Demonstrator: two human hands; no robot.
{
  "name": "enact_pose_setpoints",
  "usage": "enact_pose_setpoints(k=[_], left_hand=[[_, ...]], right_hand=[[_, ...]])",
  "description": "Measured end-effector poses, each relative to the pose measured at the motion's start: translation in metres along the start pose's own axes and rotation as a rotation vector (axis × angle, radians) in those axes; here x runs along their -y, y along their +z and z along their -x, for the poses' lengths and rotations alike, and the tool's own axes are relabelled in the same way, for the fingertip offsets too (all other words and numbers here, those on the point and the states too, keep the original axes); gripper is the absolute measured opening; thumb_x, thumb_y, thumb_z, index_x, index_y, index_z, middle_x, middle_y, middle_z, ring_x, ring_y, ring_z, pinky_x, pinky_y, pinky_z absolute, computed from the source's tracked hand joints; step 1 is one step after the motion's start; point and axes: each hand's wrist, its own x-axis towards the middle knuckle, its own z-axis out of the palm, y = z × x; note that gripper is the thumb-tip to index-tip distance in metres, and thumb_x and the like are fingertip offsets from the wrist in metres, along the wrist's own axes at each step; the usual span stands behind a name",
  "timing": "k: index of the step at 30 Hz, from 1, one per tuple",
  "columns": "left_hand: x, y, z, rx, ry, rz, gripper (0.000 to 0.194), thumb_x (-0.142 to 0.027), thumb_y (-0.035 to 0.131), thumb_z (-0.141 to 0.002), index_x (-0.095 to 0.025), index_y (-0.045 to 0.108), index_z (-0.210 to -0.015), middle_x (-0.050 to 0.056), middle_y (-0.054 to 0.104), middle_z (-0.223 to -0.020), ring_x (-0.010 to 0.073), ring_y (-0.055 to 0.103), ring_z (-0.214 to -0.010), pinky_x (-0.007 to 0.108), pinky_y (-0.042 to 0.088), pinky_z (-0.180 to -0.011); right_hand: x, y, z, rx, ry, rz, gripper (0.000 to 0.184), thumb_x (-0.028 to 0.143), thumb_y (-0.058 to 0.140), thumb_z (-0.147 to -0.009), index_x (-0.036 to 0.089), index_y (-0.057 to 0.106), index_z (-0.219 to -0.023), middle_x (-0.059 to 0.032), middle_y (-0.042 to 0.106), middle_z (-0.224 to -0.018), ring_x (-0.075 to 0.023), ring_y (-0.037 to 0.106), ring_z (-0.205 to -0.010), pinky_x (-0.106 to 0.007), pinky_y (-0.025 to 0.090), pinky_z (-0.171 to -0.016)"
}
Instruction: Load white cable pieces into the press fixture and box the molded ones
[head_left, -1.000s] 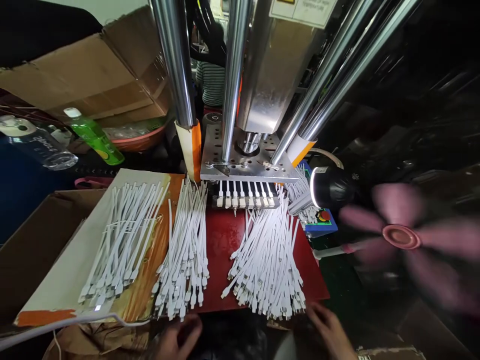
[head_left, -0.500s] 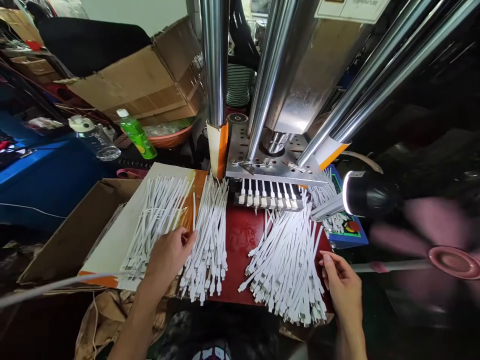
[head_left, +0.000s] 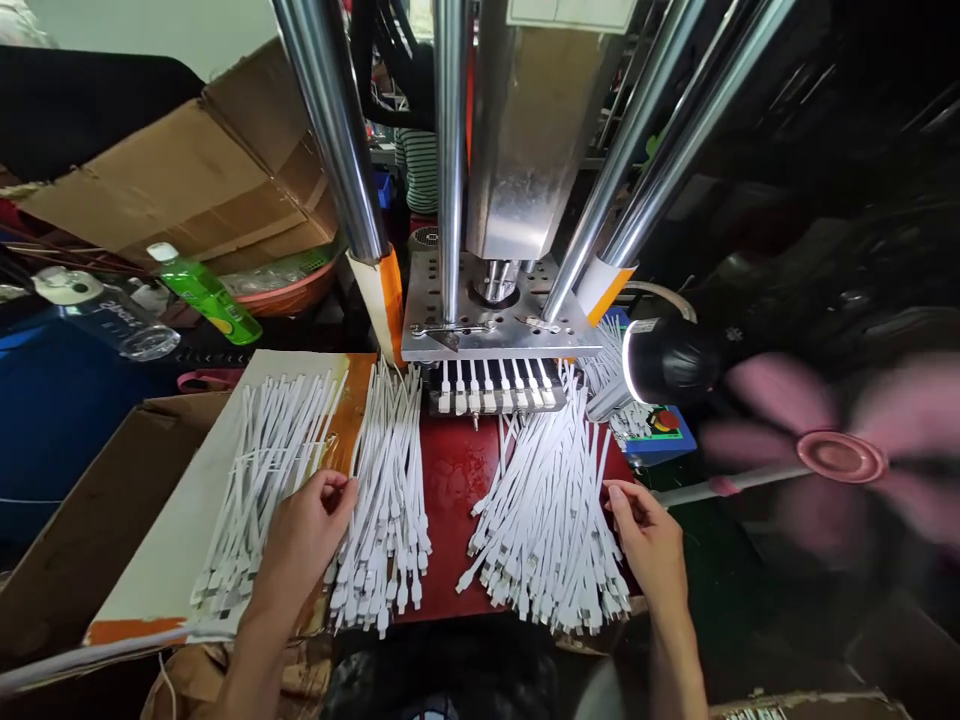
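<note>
Ideally, the curled left hand (head_left: 304, 522) at eight o'clock and right hand (head_left: 651, 540) at four, grips unclear, should tease white cables (head_left: 551, 520) apart singly, avoiding tangles.

head-worn view, facing forward and down over hands (head_left: 300, 535)

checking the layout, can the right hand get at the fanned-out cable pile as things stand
Most likely yes: the right hand is right by the right edge of the cable pile, with nothing visible in between.
</note>
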Motion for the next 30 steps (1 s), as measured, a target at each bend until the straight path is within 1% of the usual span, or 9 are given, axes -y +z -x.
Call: enact_pose_setpoints(k=[5, 7, 12, 18, 20, 22, 25, 27, 30], left_hand=[[-0.014, 0.003, -0.002, -0.064, 0.048, 0.257, 0.040, -0.061, 0.058, -0.091, -0.022, 0.066, -0.091, 0.005, 0.078, -0.084, 0.0227, 0.074, -0.078, 0.028, 0.054, -0.067], [-0.019, 0.007, -0.007, -0.059, 0.057, 0.249, 0.040, -0.060, 0.057, -0.093, -0.022, 0.065, -0.095, 0.006, 0.077, -0.086, 0.0222, 0.074, -0.078, 0.028, 0.054, -0.067], [-0.032, 0.014, -0.019, -0.056, 0.152, 0.165, 0.048, -0.057, 0.055, -0.095, -0.020, 0.061, -0.125, 0.007, 0.074, -0.099, 0.0230, 0.072, -0.083, 0.034, 0.056, -0.077], [-0.053, 0.013, -0.017, -0.072, 0.273, 0.163, 0.039, -0.053, 0.050, -0.097, -0.021, 0.067, -0.112, 0.011, 0.071, -0.118, 0.0273, 0.067, -0.101, 0.042, 0.053, -0.092], [-0.053, 0.012, -0.006, -0.081, 0.263, 0.167, 0.039, -0.054, 0.051, -0.096, -0.022, 0.067, -0.111, 0.011, 0.071, -0.119, 0.0283, 0.067, -0.102, 0.044, 0.052, -0.096], [-0.049, 0.011, 0.012, -0.075, 0.210, 0.180, 0.039, -0.056, 0.053, -0.095, -0.024, 0.068, -0.111, 0.009, 0.072, -0.120, 0.0291, 0.068, -0.104, 0.045, 0.051, -0.098], [-0.039, 0.015, 0.046, 0.019, 0.154, 0.209, 0.037, -0.058, 0.057, -0.093, -0.028, 0.070, -0.111, 0.006, 0.074, -0.121, 0.0296, 0.069, -0.112, 0.043, 0.053, -0.098], [-0.034, 0.021, 0.068, 0.095, 0.200, 0.239, 0.035, -0.055, 0.058, -0.093, -0.028, 0.072, -0.109, 0.005, 0.076, -0.119, 0.0284, 0.070, -0.113, 0.040, 0.055, -0.098], [-0.035, 0.035, 0.090, 0.150, 0.303, 0.282, 0.030, -0.050, 0.059, -0.094, -0.026, 0.074, -0.104, 0.005, 0.079, -0.111, 0.0262, 0.074, -0.107, 0.036, 0.058, -0.097]], right_hand=[[-0.004, -0.002, 0.000, 0.014, 0.014, 0.063, 0.046, 0.060, 0.058, -0.089, 0.018, 0.076, -0.100, -0.0094, 0.076, -0.082, -0.0239, 0.071, -0.075, -0.031, 0.054, -0.069], [-0.002, -0.002, 0.000, 0.014, 0.018, 0.067, 0.045, 0.059, 0.058, -0.089, 0.019, 0.076, -0.099, -0.0098, 0.077, -0.083, -0.0249, 0.072, -0.078, -0.032, 0.054, -0.070], [0.007, -0.002, 0.001, 0.023, -0.015, 0.027, 0.041, 0.056, 0.058, -0.091, 0.018, 0.075, -0.097, -0.0104, 0.077, -0.092, -0.0237, 0.071, -0.079, -0.032, 0.054, -0.073], [0.006, -0.002, 0.002, 0.021, -0.020, -0.012, 0.041, 0.056, 0.057, -0.092, 0.019, 0.075, -0.096, -0.0107, 0.076, -0.090, -0.0242, 0.070, -0.079, -0.032, 0.053, -0.072], [0.008, -0.002, 0.002, 0.005, -0.009, -0.023, 0.042, 0.057, 0.056, -0.092, 0.019, 0.074, -0.096, -0.0104, 0.076, -0.087, -0.0240, 0.069, -0.077, -0.031, 0.052, -0.069], [0.013, -0.002, 0.001, -0.018, 0.011, 0.005, 0.043, 0.057, 0.055, -0.092, 0.018, 0.073, -0.093, -0.0094, 0.075, -0.081, -0.0228, 0.066, -0.071, -0.031, 0.049, -0.065], [0.022, -0.001, -0.004, 0.001, 0.031, 0.084, 0.041, 0.055, 0.055, -0.091, 0.019, 0.070, -0.080, -0.0070, 0.071, -0.072, -0.0206, 0.060, -0.063, -0.030, 0.042, -0.061], [0.026, 0.000, -0.008, 0.030, 0.027, 0.095, 0.038, 0.052, 0.056, -0.090, 0.020, 0.066, -0.070, -0.0051, 0.068, -0.067, -0.0200, 0.058, -0.062, -0.030, 0.038, -0.061], [0.027, 0.002, -0.012, 0.036, 0.033, 0.066, 0.034, 0.046, 0.061, -0.086, 0.021, 0.061, -0.062, -0.0021, 0.063, -0.060, -0.0186, 0.053, -0.060, -0.030, 0.034, -0.060]])
